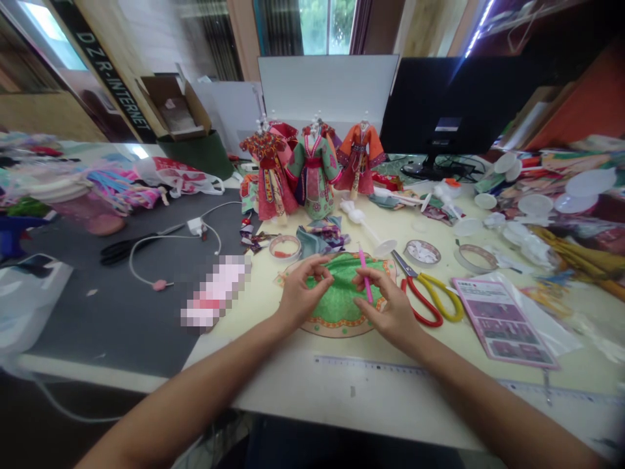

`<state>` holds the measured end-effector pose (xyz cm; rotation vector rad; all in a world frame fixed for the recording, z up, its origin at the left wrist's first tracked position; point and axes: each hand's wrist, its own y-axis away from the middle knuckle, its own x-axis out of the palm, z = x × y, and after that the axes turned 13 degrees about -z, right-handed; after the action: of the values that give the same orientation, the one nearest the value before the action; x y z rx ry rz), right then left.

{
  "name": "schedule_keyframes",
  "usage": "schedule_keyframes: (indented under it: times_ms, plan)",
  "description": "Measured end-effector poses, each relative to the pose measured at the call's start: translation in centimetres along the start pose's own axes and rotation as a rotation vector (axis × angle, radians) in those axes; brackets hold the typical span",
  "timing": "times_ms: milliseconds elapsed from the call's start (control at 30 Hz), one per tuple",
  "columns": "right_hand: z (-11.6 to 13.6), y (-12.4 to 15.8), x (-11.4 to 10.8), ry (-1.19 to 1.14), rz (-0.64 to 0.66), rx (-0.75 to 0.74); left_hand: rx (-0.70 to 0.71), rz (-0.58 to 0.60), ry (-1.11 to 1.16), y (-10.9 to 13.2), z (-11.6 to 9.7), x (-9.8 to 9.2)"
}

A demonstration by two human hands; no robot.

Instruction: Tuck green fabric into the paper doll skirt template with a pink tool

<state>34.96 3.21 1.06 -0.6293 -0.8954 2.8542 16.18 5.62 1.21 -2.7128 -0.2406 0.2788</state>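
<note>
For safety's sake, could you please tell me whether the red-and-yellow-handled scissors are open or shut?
Shut: the scissors lie with their blades together in one narrow point, and only the handle loops curve apart.

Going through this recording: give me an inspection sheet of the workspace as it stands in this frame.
Surface: cream work table, dark cutting mat at its left, ruler along the near side.
Job's things: green printed fabric piece under both hands; pink stick.
Clutter: red-and-yellow scissors, tape roll, printed sheet, plastic discs.
Grippers: left hand fingertips on the fabric; right hand pinching the stick.
Cables: white cord on the mat; black cables by the monitor.
Surroundings: three dressed doll figures, monitor, window, cardboard box.
</note>
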Motion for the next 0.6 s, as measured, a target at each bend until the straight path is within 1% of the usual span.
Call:
schedule_keyframes:
  times_ms: [133,300,433,600]
  plan:
    - [0.1,0.2,-0.5,0.063,0.042,-0.170,-0.009,-0.008,-0.004,-0.1,0.1,-0.1]
    - [-0.1,1.3,-0.4,0.016,-0.010,-0.356,-0.026,-0.028,-0.001,-0.3,0.0,-0.1]
    - [-0.6,1.8,-0.4,0.018,-0.043,-0.432,-0.053,-0.027,-0.007,-0.4,0.1,-0.2]
    - [-1.2,1.8,-0.8,0.055,-0.015,-0.485,-0.053,-0.026,-0.002,-0.5,0.2,-0.3]
